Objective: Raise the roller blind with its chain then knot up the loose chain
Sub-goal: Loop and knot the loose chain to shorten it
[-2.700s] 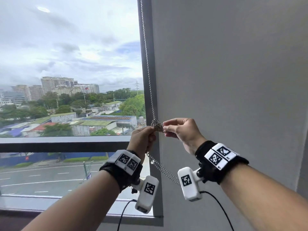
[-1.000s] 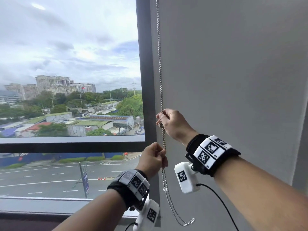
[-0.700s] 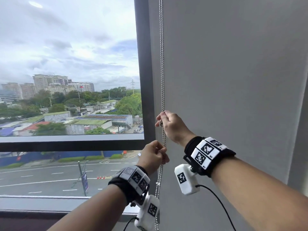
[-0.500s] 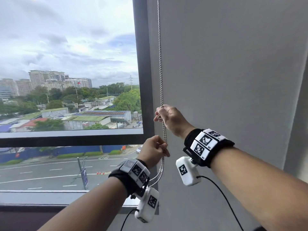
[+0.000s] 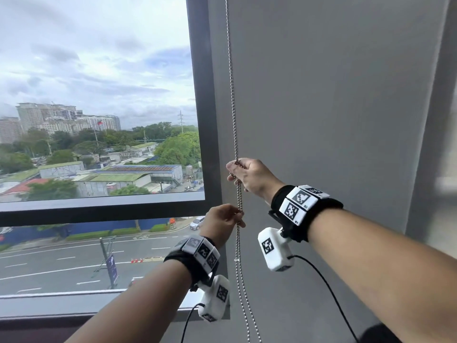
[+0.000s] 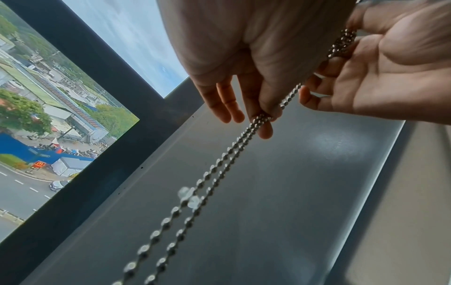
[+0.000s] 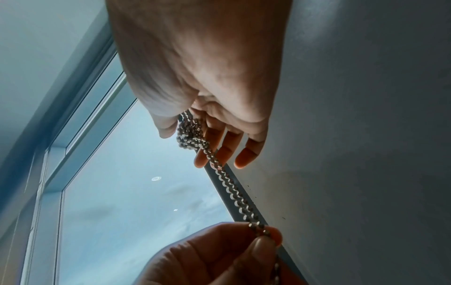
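A silver bead chain (image 5: 232, 95) hangs in two strands beside the dark window frame (image 5: 201, 120). My right hand (image 5: 235, 169) holds a tight knot (image 7: 191, 133) in the chain between thumb and fingers. About a hand's width lower, my left hand (image 5: 238, 215) pinches both strands (image 6: 263, 117) between thumb and fingertips. The chain is straight between the two hands. Below the left hand the strands (image 6: 171, 231) hang loose, with a clear connector bead (image 6: 189, 196) on them, and leave the bottom of the head view. The blind itself is out of view above.
A grey wall (image 5: 333, 120) fills the right side, right behind the chain. The window glass (image 5: 99, 95) on the left shows sky, buildings and a road. A sill (image 5: 74, 303) runs below the window. Black cables (image 5: 329, 288) trail from the wrist cameras.
My left hand has let go of the knot and moved down the chain to a spot below the right hand. The right hand has kept hold of the knot.
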The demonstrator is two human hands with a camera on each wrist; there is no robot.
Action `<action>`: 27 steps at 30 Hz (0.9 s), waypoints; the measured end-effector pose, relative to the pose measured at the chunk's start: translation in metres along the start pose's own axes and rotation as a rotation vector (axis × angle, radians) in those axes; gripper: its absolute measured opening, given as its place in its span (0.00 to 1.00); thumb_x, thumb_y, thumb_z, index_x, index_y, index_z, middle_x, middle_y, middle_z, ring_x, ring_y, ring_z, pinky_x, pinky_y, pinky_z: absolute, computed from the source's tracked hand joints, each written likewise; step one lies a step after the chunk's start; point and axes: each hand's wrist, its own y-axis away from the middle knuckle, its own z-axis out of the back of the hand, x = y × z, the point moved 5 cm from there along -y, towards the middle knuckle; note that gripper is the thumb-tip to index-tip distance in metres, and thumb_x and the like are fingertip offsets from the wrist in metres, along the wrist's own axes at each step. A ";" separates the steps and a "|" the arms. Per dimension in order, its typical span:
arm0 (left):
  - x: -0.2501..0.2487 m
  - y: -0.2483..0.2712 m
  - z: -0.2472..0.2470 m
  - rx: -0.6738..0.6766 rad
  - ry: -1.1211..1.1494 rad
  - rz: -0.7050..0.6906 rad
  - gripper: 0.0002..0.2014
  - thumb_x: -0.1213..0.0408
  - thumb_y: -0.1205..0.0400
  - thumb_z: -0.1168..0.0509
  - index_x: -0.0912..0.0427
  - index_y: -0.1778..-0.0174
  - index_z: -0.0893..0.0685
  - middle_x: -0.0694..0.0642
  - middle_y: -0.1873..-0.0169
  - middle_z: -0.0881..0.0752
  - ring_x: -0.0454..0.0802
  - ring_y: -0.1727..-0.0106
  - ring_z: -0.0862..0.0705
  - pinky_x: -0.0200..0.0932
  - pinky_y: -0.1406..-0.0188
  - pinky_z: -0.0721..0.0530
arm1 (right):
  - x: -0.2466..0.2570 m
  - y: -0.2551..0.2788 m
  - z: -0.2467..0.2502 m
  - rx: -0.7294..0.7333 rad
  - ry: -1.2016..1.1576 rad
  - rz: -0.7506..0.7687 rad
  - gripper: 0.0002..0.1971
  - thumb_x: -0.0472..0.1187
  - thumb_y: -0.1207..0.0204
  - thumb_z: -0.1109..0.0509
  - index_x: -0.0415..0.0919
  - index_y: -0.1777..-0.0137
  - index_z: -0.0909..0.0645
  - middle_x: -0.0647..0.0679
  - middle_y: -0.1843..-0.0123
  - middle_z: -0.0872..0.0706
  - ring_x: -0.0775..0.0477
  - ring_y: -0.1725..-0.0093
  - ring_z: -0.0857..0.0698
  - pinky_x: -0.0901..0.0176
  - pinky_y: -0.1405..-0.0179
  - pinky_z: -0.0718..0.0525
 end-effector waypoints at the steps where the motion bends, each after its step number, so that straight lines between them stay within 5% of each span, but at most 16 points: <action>1: 0.001 -0.002 -0.001 -0.007 0.012 -0.003 0.06 0.69 0.24 0.32 0.54 0.64 0.13 0.54 0.73 0.10 0.47 0.68 0.14 0.47 0.50 0.16 | -0.003 -0.001 0.002 -0.021 -0.032 -0.011 0.18 0.49 0.17 0.33 0.34 0.40 0.17 0.37 0.49 0.09 0.56 0.62 0.17 0.68 0.65 0.24; 7: 0.012 -0.021 -0.007 -0.049 0.010 0.009 0.04 0.71 0.26 0.31 0.59 0.63 0.12 0.52 0.76 0.12 0.47 0.70 0.15 0.42 0.52 0.16 | -0.018 -0.013 0.004 -0.031 -0.048 -0.002 0.15 0.47 0.17 0.32 0.35 0.41 0.16 0.38 0.43 0.08 0.51 0.56 0.17 0.69 0.63 0.22; 10: 0.019 -0.033 -0.008 -0.089 -0.032 0.031 0.03 0.70 0.26 0.31 0.60 0.62 0.11 0.49 0.76 0.12 0.43 0.70 0.15 0.39 0.55 0.16 | -0.027 -0.026 0.002 -0.012 -0.011 -0.001 0.16 0.50 0.20 0.31 0.38 0.44 0.13 0.39 0.44 0.08 0.48 0.51 0.14 0.58 0.48 0.18; 12: 0.025 -0.038 -0.009 -0.120 -0.039 0.055 0.05 0.69 0.26 0.31 0.56 0.65 0.12 0.47 0.77 0.12 0.44 0.69 0.14 0.39 0.54 0.16 | -0.034 -0.032 0.002 0.007 0.019 -0.014 0.17 0.51 0.23 0.29 0.38 0.45 0.12 0.46 0.49 0.07 0.47 0.47 0.12 0.54 0.40 0.18; 16: 0.037 -0.048 -0.007 -0.171 -0.027 0.093 0.11 0.69 0.27 0.30 0.48 0.71 0.15 0.46 0.79 0.13 0.50 0.68 0.12 0.47 0.50 0.15 | -0.046 -0.040 0.006 0.027 0.034 -0.051 0.14 0.46 0.24 0.30 0.36 0.46 0.13 0.55 0.65 0.17 0.49 0.57 0.20 0.55 0.51 0.22; 19: 0.038 -0.051 -0.005 -0.195 0.017 0.095 0.12 0.72 0.26 0.31 0.49 0.70 0.16 0.44 0.81 0.13 0.44 0.72 0.13 0.48 0.51 0.16 | -0.053 -0.042 0.006 0.037 0.063 -0.060 0.22 0.41 0.21 0.32 0.36 0.28 0.19 0.49 0.41 0.11 0.50 0.38 0.15 0.58 0.31 0.23; 21: 0.041 -0.054 -0.003 -0.208 0.021 0.094 0.13 0.74 0.27 0.32 0.50 0.70 0.16 0.43 0.81 0.13 0.41 0.73 0.13 0.45 0.52 0.15 | -0.058 -0.042 0.004 0.031 0.115 -0.058 0.23 0.40 0.20 0.33 0.36 0.25 0.22 0.43 0.28 0.16 0.47 0.27 0.19 0.58 0.23 0.28; 27: 0.052 -0.058 0.003 -0.210 0.007 0.138 0.10 0.73 0.29 0.30 0.50 0.68 0.14 0.49 0.73 0.10 0.51 0.63 0.12 0.50 0.47 0.14 | -0.079 -0.029 0.007 0.040 0.255 -0.066 0.20 0.41 0.20 0.34 0.38 0.28 0.19 0.42 0.30 0.14 0.45 0.30 0.17 0.56 0.25 0.24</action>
